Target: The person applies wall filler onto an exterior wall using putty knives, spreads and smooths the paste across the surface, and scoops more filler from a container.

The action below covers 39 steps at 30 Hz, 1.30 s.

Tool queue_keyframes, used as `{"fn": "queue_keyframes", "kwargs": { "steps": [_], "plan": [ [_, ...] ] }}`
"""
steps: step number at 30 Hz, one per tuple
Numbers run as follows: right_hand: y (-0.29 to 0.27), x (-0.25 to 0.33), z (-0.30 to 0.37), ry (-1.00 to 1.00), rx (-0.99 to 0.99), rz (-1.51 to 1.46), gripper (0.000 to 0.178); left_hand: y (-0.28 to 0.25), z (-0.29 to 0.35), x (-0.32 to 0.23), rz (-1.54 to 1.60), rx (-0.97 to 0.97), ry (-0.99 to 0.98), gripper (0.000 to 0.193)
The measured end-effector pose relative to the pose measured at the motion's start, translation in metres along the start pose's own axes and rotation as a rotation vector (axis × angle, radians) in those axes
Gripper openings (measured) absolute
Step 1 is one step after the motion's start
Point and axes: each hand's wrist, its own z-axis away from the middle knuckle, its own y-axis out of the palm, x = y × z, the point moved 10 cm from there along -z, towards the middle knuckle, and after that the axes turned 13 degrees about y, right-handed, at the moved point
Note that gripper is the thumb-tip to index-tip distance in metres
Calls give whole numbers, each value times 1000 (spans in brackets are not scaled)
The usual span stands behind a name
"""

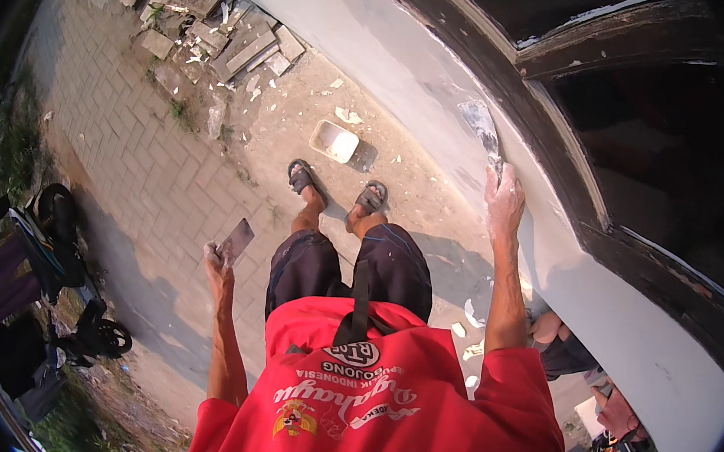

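My right hand [505,201], dusted white, is closed around the handle of a putty knife [480,122]. The knife's blade, smeared with pale filler, lies at the light grey wall [396,51] just below a dark wooden window frame [556,114]; whether it presses on the surface I cannot tell. Lower and to the left, my left hand [219,263] grips a flat rectangular scraper blade [239,238], held out over the paving away from the wall. White residue coats the fingers of this hand too.
A whitish plastic tub [333,141] stands on the ground ahead of my sandalled feet. Broken boards and rubble [240,40] lie piled against the wall's far end. A motorbike [52,275] is at the left. Another person's bare limb [549,328] shows behind my right arm.
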Motion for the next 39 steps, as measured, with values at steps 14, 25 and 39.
{"fn": "queue_keyframes", "kwargs": {
  "steps": [14,25,39],
  "plan": [
    [43,-4,116,668,755,-801,21,20,2,2,95,-12,-109,13],
    [143,44,73,908,932,-1309,24,7,29,3,35,-88,-171,16],
    [112,58,48,884,691,-1262,21,6,21,-12,-76,-71,-188,16]
  ]
}}
